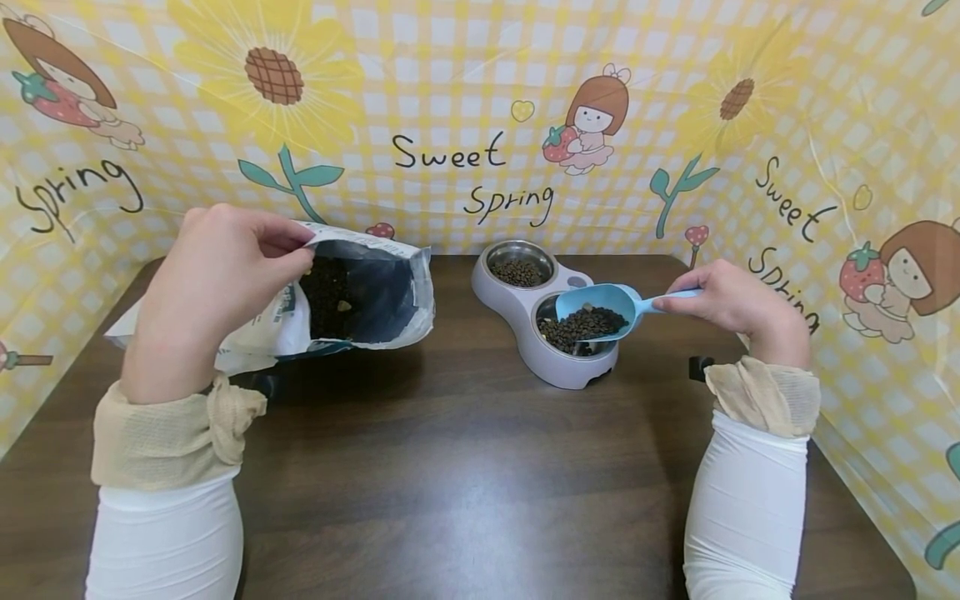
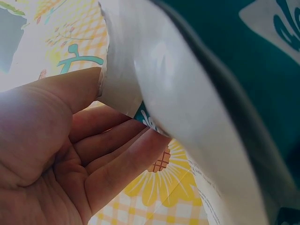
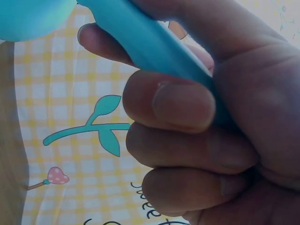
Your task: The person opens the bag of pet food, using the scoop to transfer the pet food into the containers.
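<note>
My left hand point(image 1: 225, 279) pinches the edge of an opened pet food bag point(image 1: 420, 308), which lies tipped on its side with its mouth toward the right. Dark kibble and a few paler bits show inside it. In the left wrist view the thumb and fingers point(image 2: 126, 150) grip the bag's white and teal film. My right hand point(image 1: 731, 304) holds a light blue scoop point(image 1: 600, 296) by its handle, fingers curled round it in the right wrist view. Brown kibble point(image 1: 588, 321) fills the scoop, which is tilted over the nearer metal bowl point(image 1: 603, 348) of a double feeder point(image 1: 525, 321).
The farther metal bowl point(image 1: 517, 267) of the feeder also holds kibble. A dark wooden table point(image 1: 465, 483) lies beneath everything. Yellow checked cloth point(image 1: 420, 100) with flowers and cartoon figures stands as walls at the back and both sides.
</note>
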A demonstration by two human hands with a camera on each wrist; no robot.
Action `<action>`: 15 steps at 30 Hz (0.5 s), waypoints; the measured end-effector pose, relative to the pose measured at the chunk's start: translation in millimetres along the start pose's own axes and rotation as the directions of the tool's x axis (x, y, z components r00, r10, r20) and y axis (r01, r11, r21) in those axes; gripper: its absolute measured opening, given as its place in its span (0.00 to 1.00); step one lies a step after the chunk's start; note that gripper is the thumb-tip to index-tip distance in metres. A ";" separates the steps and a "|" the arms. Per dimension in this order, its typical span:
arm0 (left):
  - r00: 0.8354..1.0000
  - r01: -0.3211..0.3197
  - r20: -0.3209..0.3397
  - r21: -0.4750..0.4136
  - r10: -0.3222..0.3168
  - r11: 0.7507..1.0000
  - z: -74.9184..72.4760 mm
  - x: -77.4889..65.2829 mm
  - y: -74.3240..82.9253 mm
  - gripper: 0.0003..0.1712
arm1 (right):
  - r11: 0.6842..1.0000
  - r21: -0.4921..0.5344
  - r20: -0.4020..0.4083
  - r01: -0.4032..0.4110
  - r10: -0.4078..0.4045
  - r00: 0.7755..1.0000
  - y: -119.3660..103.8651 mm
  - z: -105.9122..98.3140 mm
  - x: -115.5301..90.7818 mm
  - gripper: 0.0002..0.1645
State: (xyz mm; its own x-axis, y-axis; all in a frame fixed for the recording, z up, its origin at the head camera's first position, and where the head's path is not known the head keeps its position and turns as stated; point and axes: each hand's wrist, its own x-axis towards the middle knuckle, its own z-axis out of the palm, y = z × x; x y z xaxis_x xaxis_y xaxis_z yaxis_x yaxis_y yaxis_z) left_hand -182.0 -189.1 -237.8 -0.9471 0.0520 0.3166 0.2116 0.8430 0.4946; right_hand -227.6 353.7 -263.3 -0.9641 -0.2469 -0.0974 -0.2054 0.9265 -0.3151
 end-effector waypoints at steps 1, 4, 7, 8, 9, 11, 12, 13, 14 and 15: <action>1.000 0.002 0.002 0.000 -0.002 1.000 -0.1 0.0 -0.1 0.16 | 1.000 -0.002 -0.001 0.004 -0.004 1.000 -1.0 -0.3 -0.1 0.18; 1.000 0.001 0.003 -0.002 -0.001 1.000 -0.3 0.0 0.0 0.16 | 1.000 -0.005 -0.005 0.005 -0.005 1.000 -3.7 -1.3 -0.9 0.18; 1.000 -0.001 0.001 -0.006 0.001 1.000 -0.2 0.1 0.3 0.16 | 1.000 -0.009 -0.007 -0.006 0.006 1.000 -6.0 -2.4 -2.1 0.19; 1.000 -0.003 0.000 -0.006 0.003 1.000 -0.2 0.1 0.5 0.16 | 1.000 -0.012 -0.008 -0.009 0.009 1.000 -6.6 -2.7 -2.6 0.19; 1.000 -0.003 0.000 -0.007 0.003 1.000 -0.1 0.0 0.6 0.16 | 1.000 -0.014 -0.009 -0.012 0.012 1.000 -7.3 -3.0 -3.2 0.19; 1.000 -0.002 0.002 -0.007 0.002 1.000 -0.1 -0.1 0.7 0.16 | 1.000 -0.019 -0.011 -0.018 0.018 1.000 -8.7 -3.6 -4.3 0.20; 1.000 -0.002 0.004 -0.008 0.002 1.000 -0.1 -0.2 0.8 0.16 | 1.000 -0.021 -0.012 -0.021 0.021 1.000 -9.3 -3.9 -4.8 0.20; 1.000 -0.003 0.005 -0.008 0.003 1.000 -0.1 -0.2 0.8 0.16 | 0.999 -0.021 -0.013 -0.025 0.024 1.000 -9.9 -4.1 -5.3 0.20; 1.000 -0.003 0.005 -0.009 0.003 1.000 -0.2 -0.2 0.8 0.16 | 0.999 -0.022 -0.015 -0.028 0.027 1.000 -10.4 -4.4 -5.8 0.20; 1.000 -0.003 0.005 -0.009 0.003 1.000 -0.2 -0.3 0.8 0.16 | 0.999 -0.022 -0.016 -0.030 0.030 0.999 -10.9 -4.6 -6.1 0.20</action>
State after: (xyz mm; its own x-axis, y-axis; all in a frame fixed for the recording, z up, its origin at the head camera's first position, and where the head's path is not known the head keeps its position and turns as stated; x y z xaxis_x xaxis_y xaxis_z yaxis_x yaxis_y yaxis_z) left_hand -181.6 -188.6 -237.4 -0.9476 0.0577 0.3141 0.2170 0.8380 0.5007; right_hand -220.2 346.4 -255.0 -0.9723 -0.2149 -0.0918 -0.1801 0.9394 -0.2915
